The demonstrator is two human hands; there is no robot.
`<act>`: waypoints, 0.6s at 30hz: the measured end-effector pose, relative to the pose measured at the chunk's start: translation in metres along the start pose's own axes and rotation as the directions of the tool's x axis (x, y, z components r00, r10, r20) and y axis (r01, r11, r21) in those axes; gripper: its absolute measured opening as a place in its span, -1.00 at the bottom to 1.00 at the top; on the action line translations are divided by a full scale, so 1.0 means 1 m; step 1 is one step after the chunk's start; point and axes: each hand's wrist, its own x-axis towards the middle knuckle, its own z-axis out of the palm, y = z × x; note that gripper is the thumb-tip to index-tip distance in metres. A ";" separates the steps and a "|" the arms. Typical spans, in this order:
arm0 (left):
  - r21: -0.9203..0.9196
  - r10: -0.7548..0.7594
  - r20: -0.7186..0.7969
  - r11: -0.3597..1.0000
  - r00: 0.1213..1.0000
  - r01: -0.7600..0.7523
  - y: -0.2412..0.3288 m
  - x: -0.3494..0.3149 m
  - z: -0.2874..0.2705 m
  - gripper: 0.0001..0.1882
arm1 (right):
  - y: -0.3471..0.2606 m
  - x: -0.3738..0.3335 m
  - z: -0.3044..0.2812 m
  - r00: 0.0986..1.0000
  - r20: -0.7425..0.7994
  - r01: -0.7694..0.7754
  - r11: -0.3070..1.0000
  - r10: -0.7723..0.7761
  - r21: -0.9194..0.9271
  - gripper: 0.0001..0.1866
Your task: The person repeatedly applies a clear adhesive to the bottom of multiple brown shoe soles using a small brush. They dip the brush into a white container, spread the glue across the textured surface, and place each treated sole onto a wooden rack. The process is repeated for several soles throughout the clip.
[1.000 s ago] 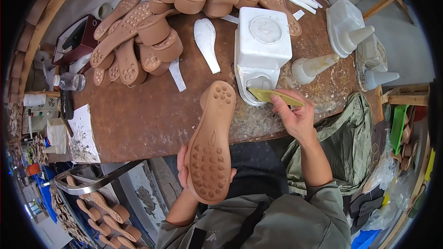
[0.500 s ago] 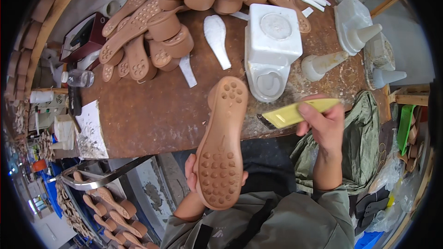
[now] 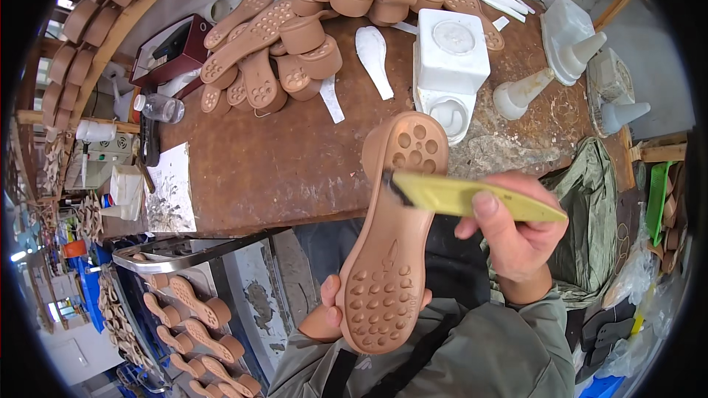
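Note:
My left hand [image 3: 327,311] grips a brown heeled shoe sole [image 3: 383,265] from beneath, its dimpled underside turned up and its heel end pointing away from me. Thumb and fingertips show at the two sides of the forefoot; the rest of the hand is hidden. In my right hand [image 3: 518,234] is a brush [image 3: 472,197] with a flat yellow handle and short dark bristles. The bristle end lies over the sole's narrow waist, just below the heel. Whether it touches the surface I cannot tell.
Beyond the sole, a white plastic container [image 3: 451,63] stands on the brown table [image 3: 243,169]. A heap of brown soles [image 3: 258,29] and a white insole [image 3: 374,63] lie to its left. White cone-topped pots [image 3: 522,93] stand right. More soles rest on a rack [image 3: 199,332] at lower left.
The brush has swung left from beside the sole to over its waist. The sole has moved right and tilted slightly in the view, and the whole view has shifted.

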 end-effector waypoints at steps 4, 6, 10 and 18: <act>-0.001 0.024 0.071 1.000 0.997 -0.024 -0.012 0.000 0.004 0.05 | -0.016 -0.002 -0.006 0.998 0.029 -0.054 0.996 0.052 0.074 -0.86; 0.002 0.029 0.114 1.000 0.993 -0.030 -0.016 0.002 0.001 0.04 | -0.017 0.007 -0.006 0.999 0.000 -0.040 0.986 0.041 0.164 -0.86; 0.027 0.054 0.169 0.998 0.984 -0.059 -0.026 0.005 0.010 0.04 | -0.022 0.022 -0.011 0.994 -0.073 -0.064 0.980 0.079 0.189 -0.86; 0.048 0.131 0.277 0.988 0.952 -0.149 -0.037 0.007 0.014 0.03 | -0.030 -0.010 -0.006 0.994 -0.009 0.107 0.994 -0.107 0.017 -0.88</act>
